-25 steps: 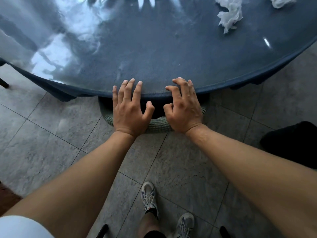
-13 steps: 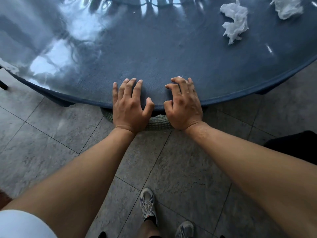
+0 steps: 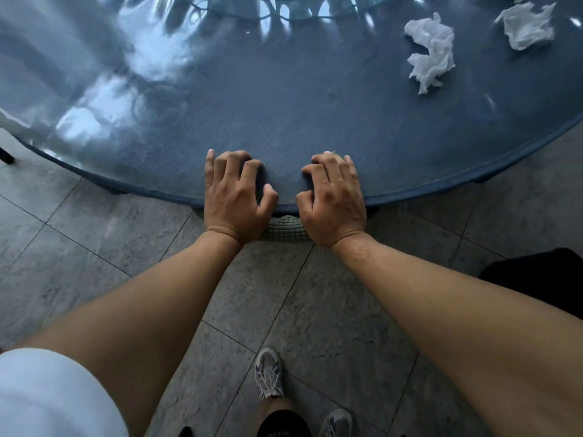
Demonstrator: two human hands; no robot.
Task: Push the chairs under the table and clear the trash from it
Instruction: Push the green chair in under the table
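Left hand: we rest our palm on the woven chair back, fingers curled above the table edge; a second ago they lay straighter.
Chair: it has slid further under; a second ago more of its back and seat showed, now only a strip of weave peeks out below the rim, between our wrists.
Right hand: also on the chair back, fingers bent, gripping nothing we can make out.
Meaning: we judge this chair nearly home; trash comes next.
Table: round glass-topped surface.
Trash: one crumpled tissue and a second tissue lie far right, well apart from our hands.
Containers: no bin in view.
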